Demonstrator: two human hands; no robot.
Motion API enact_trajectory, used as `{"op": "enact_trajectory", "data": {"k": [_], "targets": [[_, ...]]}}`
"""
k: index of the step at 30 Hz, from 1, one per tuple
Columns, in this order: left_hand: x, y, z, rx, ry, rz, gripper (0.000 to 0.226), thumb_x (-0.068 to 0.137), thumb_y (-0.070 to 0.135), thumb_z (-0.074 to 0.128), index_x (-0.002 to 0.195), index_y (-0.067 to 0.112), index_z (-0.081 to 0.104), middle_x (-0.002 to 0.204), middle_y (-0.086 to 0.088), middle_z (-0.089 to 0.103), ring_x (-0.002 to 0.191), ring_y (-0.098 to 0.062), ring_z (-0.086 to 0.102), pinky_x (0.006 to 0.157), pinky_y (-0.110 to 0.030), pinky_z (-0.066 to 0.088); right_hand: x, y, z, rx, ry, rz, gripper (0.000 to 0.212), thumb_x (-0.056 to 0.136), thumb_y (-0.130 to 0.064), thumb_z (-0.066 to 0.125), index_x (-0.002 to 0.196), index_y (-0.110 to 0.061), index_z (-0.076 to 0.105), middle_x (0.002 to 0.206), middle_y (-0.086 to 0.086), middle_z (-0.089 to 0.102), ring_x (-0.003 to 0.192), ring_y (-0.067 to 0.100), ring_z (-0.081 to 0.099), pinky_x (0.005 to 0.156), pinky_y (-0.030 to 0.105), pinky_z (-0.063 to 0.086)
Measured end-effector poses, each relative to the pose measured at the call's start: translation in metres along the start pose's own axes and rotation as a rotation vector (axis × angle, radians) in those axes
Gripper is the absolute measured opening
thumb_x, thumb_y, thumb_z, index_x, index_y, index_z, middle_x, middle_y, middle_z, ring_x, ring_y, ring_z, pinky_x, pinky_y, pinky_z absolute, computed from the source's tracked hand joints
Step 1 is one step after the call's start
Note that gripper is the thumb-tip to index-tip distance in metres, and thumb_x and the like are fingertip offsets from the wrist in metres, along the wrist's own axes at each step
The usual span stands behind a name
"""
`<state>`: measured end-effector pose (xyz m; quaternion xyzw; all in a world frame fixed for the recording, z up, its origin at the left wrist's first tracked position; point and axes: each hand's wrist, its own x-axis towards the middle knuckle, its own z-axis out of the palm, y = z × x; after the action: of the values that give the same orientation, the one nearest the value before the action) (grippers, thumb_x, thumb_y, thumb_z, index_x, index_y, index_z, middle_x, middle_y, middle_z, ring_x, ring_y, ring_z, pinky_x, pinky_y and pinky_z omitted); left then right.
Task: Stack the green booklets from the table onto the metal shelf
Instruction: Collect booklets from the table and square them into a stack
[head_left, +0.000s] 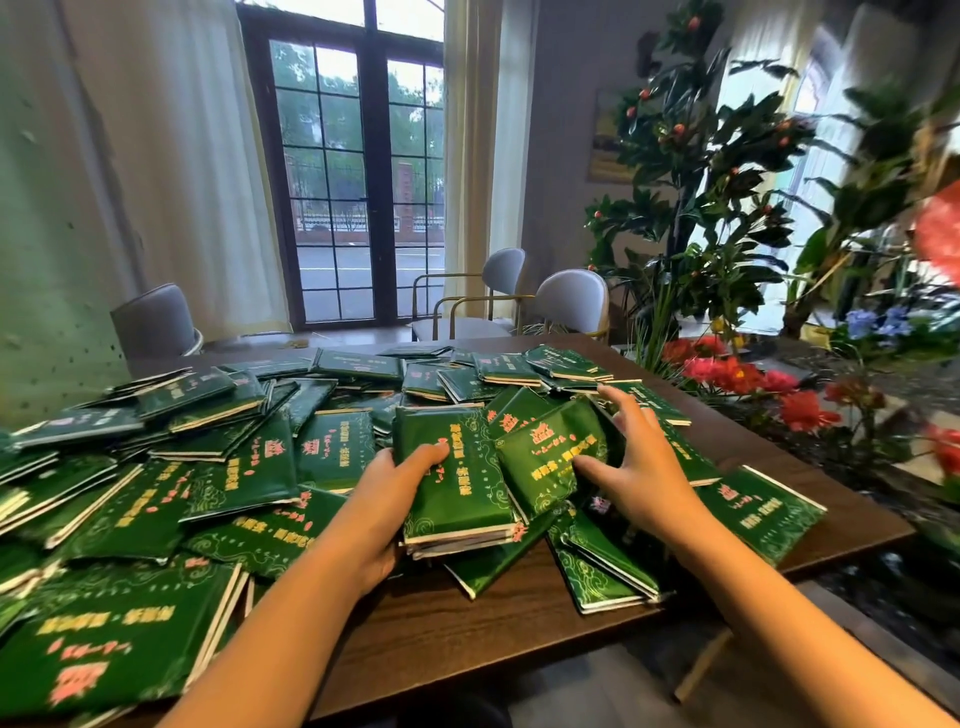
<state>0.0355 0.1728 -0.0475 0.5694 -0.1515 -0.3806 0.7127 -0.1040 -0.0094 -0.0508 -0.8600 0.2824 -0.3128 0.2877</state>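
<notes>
Green booklets (332, 452) lie heaped across a wooden counter (441, 634). Left hand (379, 499), arm outstretched, grips a small stack (457, 488), thumb on top. Right hand (644, 467) curls spread fingers (623, 410) around a tilted booklet (545, 452) just beside the stack, thumb pressing its cover.

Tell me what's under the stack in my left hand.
Another green booklet pokes out beneath the stack, on the wooden table. The left hand grips the stack, thumb on top; fingers underneath are covered. The right hand holds a tilted booklet alongside.
</notes>
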Motion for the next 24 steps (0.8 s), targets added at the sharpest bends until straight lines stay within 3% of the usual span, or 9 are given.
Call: {"op": "enact_trajectory", "data": {"k": [3,5,7,9,13,18,20,22,24], "targets": [[0.002,0.000,-0.001,0.014,0.000,0.001,0.042,0.089,0.024,0.064,0.123,0.004,0.051,0.099,-0.019,0.072,0.083,-0.030,0.072,0.058,-0.035,0.059,0.003,-0.002,0.002,0.201,0.079,0.023,0.071,0.081,-0.009,0.072,0.141,-0.023,0.036,0.139,0.006,0.041,0.123,0.015,0.043,0.100,0.026,0.037],[0.002,-0.001,-0.002,0.023,-0.004,-0.001,0.042,0.089,0.025,0.064,0.123,0.004,0.051,0.099,-0.019,0.072,0.084,-0.031,0.072,0.060,-0.036,0.059,0.005,-0.006,0.002,0.431,0.101,0.107,0.063,0.083,-0.003,0.067,0.138,-0.021,0.041,0.135,0.007,0.044,0.110,0.008,0.048,0.082,0.011,0.045],[0.003,-0.001,-0.002,0.025,-0.007,0.001,0.041,0.089,0.024,0.064,0.122,0.004,0.051,0.099,-0.019,0.073,0.084,-0.030,0.072,0.061,-0.035,0.059,0.008,-0.012,0.000,0.731,0.151,0.215,0.053,0.086,-0.001,0.062,0.131,-0.027,0.047,0.134,0.015,0.044,0.104,0.018,0.055,0.077,0.021,0.053],[0.004,-0.002,-0.002,0.029,-0.006,0.001,0.040,0.089,0.024,0.064,0.122,0.004,0.052,0.099,-0.018,0.073,0.084,-0.030,0.072,0.060,-0.035,0.059,0.010,-0.018,-0.002,0.970,0.197,0.267,0.045,0.091,-0.001,0.055,0.123,-0.032,0.047,0.124,0.022,0.052,0.084,0.023,0.062,0.071,0.034,0.057],[0.004,-0.003,-0.003,0.032,-0.004,-0.002,0.038,0.089,0.024,0.064,0.120,0.005,0.051,0.098,-0.018,0.073,0.080,-0.029,0.072,0.058,-0.035,0.059,0.011,-0.028,-0.002,0.972,0.189,0.249,0.035,0.095,-0.001,0.047,0.117,-0.026,0.056,0.108,0.012,0.063,0.067,0.014,0.065,0.052,0.024,0.055],[0.007,-0.004,-0.002,0.094,0.020,0.031,0.041,0.088,0.027,0.064,0.121,0.005,0.053,0.100,-0.016,0.073,0.084,-0.028,0.072,0.062,-0.033,0.058,0.011,-0.041,0.013,0.846,0.049,0.232,0.033,0.095,0.001,0.047,0.118,-0.017,0.063,0.100,0.004,0.069,0.071,0.012,0.065,0.060,0.026,0.058],[0.006,-0.004,0.000,0.130,0.020,0.045,0.047,0.088,0.035,0.063,0.124,0.006,0.051,0.102,-0.014,0.072,0.086,-0.026,0.072,0.067,-0.033,0.057,0.012,-0.046,0.022,0.755,0.008,0.217,0.035,0.094,0.000,0.048,0.117,-0.021,0.064,0.111,0.007,0.068,0.085,0.018,0.067,0.077,0.037,0.058],[0.004,-0.004,0.003,0.135,0.013,0.068,0.049,0.088,0.046,0.059,0.121,0.010,0.052,0.100,-0.009,0.072,0.082,-0.018,0.073,0.066,-0.027,0.057,0.011,-0.052,0.030,0.639,-0.018,0.167,0.037,0.092,0.000,0.050,0.121,-0.019,0.063,0.121,0.008,0.065,0.106,0.022,0.062,0.097,0.045,0.049],[-0.001,-0.002,0.005,0.124,0.011,0.095,0.068,0.078,0.064,0.062,0.122,0.013,0.053,0.105,-0.007,0.072,0.088,-0.019,0.072,0.076,-0.032,0.058,0.009,-0.059,0.036,0.544,-0.025,0.107,0.039,0.092,0.001,0.051,0.127,-0.014,0.059,0.127,0.004,0.061,0.117,0.017,0.056,0.106,0.038,0.041]]}}
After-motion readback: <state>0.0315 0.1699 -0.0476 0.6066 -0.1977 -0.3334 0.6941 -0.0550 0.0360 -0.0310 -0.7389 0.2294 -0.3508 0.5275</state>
